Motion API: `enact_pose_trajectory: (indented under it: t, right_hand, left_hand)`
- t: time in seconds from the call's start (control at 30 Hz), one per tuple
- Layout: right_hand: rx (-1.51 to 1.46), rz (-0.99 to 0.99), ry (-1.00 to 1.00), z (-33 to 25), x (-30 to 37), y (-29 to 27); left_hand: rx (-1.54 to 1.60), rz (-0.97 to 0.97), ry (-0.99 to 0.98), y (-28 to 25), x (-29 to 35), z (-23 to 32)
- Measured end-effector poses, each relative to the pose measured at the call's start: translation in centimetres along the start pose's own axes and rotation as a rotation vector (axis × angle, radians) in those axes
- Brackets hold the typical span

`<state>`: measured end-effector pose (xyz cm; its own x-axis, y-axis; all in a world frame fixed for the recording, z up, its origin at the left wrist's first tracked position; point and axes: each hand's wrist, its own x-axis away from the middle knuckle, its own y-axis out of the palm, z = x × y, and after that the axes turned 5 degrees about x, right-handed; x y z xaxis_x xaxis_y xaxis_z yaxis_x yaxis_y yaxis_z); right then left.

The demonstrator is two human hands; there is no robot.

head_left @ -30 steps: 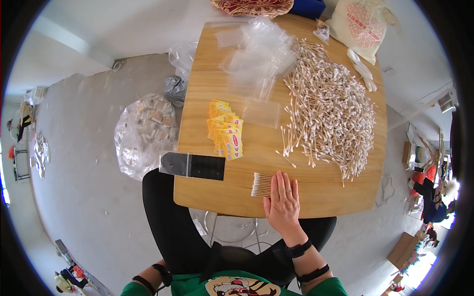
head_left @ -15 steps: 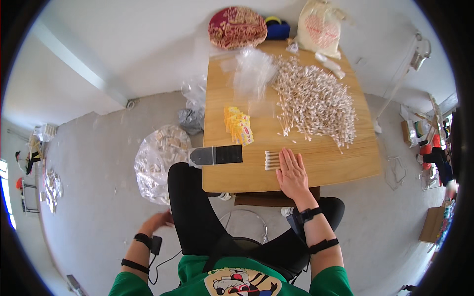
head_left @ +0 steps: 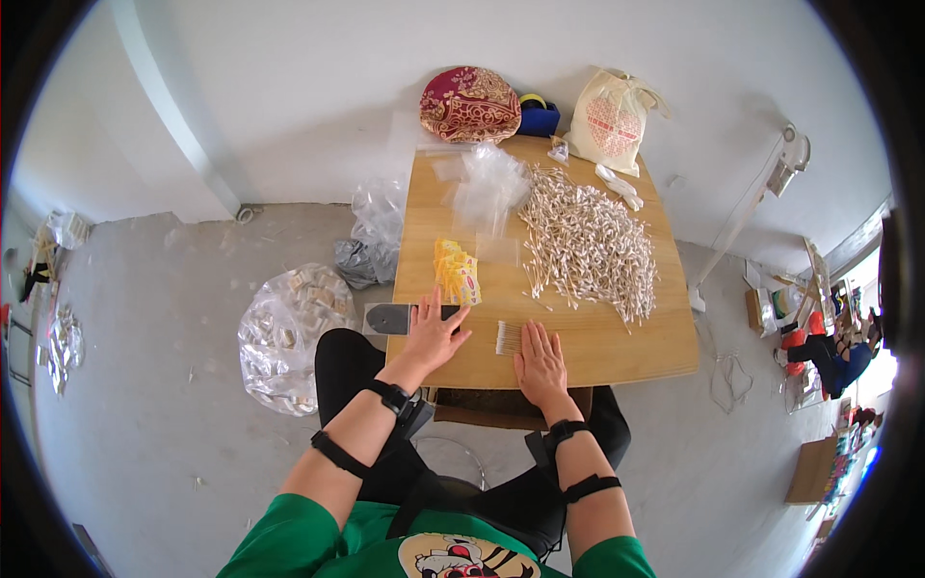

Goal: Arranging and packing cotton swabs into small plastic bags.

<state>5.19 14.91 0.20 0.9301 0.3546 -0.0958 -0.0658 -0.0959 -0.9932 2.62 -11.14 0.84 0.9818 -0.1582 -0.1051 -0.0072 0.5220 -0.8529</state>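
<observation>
My left hand is over the near left part of the wooden table, its fingers spread and nothing seen in them. Its fingertips reach the lower edge of a stack of yellow printed cards. Partly hidden under this hand is a flat grey-and-black strip that juts past the table's left edge. My right hand lies flat with fingers stretched out, beside a neat row of cotton swabs. Farther off spreads a large heap of loose cotton swabs.
Clear plastic bags lie beyond the cards. At the table's back are a red patterned round cushion, a blue tape dispenser and a cream drawstring bag. A big clear sack of small packs stands on the floor at left.
My left hand has come up from beside my left leg to the cards and strip. My right hand stays flat beside the swab row. The view has tilted upward.
</observation>
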Motion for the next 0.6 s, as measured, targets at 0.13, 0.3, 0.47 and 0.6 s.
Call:
enact_pose_trajectory:
  t: [0.13,0.3,0.47,0.6]
  right_hand:
    - [-0.036,0.000,0.008,0.0,0.1,-0.1]
    - [-0.038,-0.013,0.003,-0.2,0.0,-0.6]
    - [-0.057,-0.011,-0.067,-1.3,-0.5,-1.0]
    - [-0.094,-0.009,-0.104,-2.8,-1.8,-1.3]
  left_hand:
    - [-0.157,-0.238,-0.050,1.0,-1.8,0.4]
    - [-0.151,-0.145,0.099,1.7,-3.9,-2.7]
    - [-0.134,-0.122,0.167,0.1,-6.0,-3.4]
    - [-0.050,0.236,0.127,-2.1,-3.0,-2.6]
